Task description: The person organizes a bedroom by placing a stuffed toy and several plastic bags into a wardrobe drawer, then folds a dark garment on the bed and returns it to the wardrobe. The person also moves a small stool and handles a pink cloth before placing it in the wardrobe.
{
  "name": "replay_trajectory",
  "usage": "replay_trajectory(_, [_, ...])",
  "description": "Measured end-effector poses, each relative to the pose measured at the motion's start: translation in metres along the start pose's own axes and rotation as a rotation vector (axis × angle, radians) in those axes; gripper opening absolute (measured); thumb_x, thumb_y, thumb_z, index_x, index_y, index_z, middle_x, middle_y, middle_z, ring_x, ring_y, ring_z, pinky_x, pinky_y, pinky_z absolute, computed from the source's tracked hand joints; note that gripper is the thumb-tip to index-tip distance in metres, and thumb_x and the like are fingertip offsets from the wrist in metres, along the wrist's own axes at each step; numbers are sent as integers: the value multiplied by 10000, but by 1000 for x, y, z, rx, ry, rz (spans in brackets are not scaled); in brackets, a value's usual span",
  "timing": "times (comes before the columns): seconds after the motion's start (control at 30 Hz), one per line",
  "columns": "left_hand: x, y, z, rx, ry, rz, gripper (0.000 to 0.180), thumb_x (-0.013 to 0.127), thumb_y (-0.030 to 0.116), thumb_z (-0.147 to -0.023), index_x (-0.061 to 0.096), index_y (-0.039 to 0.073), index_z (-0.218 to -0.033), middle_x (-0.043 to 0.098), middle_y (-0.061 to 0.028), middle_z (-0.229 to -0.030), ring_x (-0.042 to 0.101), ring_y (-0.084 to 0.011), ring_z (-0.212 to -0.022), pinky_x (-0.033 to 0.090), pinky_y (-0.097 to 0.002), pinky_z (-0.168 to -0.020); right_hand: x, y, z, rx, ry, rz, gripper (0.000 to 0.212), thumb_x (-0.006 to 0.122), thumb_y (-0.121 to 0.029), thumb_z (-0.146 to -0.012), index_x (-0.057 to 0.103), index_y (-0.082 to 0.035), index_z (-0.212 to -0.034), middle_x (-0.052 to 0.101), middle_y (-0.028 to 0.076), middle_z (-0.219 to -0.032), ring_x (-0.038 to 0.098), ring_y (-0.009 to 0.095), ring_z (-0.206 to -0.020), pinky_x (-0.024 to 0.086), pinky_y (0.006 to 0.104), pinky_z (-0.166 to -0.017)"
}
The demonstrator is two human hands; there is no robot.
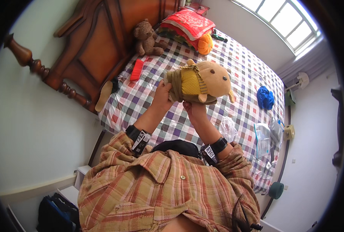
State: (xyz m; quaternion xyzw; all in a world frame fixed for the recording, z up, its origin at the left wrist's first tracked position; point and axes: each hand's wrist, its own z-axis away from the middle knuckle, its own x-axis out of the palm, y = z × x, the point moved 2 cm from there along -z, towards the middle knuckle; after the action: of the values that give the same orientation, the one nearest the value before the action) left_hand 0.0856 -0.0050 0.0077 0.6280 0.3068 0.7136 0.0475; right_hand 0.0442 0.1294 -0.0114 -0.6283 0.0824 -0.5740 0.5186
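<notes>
A tan plush toy with dark button eyes, a dotted yellow top and a striped scarf lies on its side, its head toward the right. Olive-brown cloth surrounds its lower part. My left hand grips the cloth-covered end, thumb showing on top and the other fingers mostly hidden. From below, my right hand holds the toy near its middle, with its fingers curled in against the olive cloth. Both hands keep it above the checked bedspread.
Against the wooden headboard sits a brown teddy bear. Nearby are a red brush, a red-covered pillow and an orange pumpkin-shaped cushion. Toward the right lie a blue cloth bundle and clear plastic bags.
</notes>
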Motion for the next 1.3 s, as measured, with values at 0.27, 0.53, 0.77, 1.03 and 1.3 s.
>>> replay_trajectory(0.27, [-68, 41, 48, 328, 230, -289, 470, 567, -78, -703, 413, 33, -1132, 523, -99, -1061, 550, -193, -950, 490, -327, -829, 15, 90, -3, 123, -188, 266, 239, 520, -1, -795, 546, -70, -1022, 569, 61, -935, 544, 187, -840, 466, 341, -779])
replay_trajectory(0.53, [-122, 89, 187, 620, 500, -647, 556, 661, -2, -595, 447, 74, -1102, 539, -99, -997, 531, -218, -921, 454, -332, -795, 105, 163, 72, 544, -524, -90, 652, 602, -442, -810, 379, -127, -1336, 454, 61, -1320, 447, 234, -1191, 323, 460, -1012])
replay_trajectory(0.77, [-138, 28, 373, 565, 926, -661, 656, 753, 113, -609, 367, 51, -1135, 516, -139, -1018, 514, -237, -993, 429, -360, -852, 88, 246, 173, 904, -549, 151, 441, 442, -293, -916, 443, -6, -1251, 535, 137, -1206, 531, 273, -1099, 454, 406, -925])
replay_trajectory(1.03, [-139, -44, 547, 158, 1040, -656, 501, 745, 263, -727, 527, 40, -1118, 559, -82, -1079, 554, -185, -946, 490, -319, -771, 74, 277, 218, 1029, -856, 572, 430, 605, -113, -805, 458, 28, -1184, 572, 121, -1082, 598, 248, -946, 515, 350, -798])
replay_trajectory(1.3, [-167, -183, 687, 340, 1795, 74, 270, 636, 190, -775, 554, 92, -1013, 578, -39, -864, 557, -161, -725, 472, -299, -617, 90, 284, 229, 1141, -1108, 952, 345, 611, -87, -791, 524, 15, -1108, 618, 125, -991, 624, 246, -863, 526, 350, -760])
